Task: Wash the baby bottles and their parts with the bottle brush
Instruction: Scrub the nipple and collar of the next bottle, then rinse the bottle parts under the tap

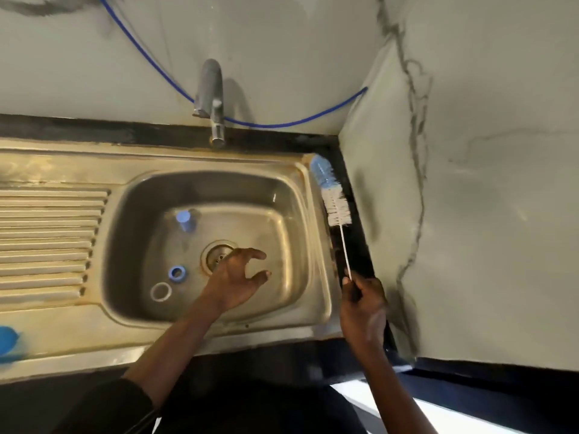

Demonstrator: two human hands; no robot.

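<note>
A bottle brush (332, 195) with blue and white bristles lies along the right rim of the steel sink (316, 233). My right hand (363, 305) grips the end of its thin white handle. My left hand (238, 277) hovers over the basin just right of the drain (217, 255), fingers loosely curled and holding nothing. In the basin stand a clear baby bottle with a blue top (185, 221), a blue screw ring (176, 273) and a clear ring (161, 291).
A chrome tap (213, 101) rises behind the basin, with a blue hose (150, 62) draped along the wall. A ribbed draining board (47, 239) lies to the left. A blue object (7, 343) sits at the left edge. A wall closes off the right side.
</note>
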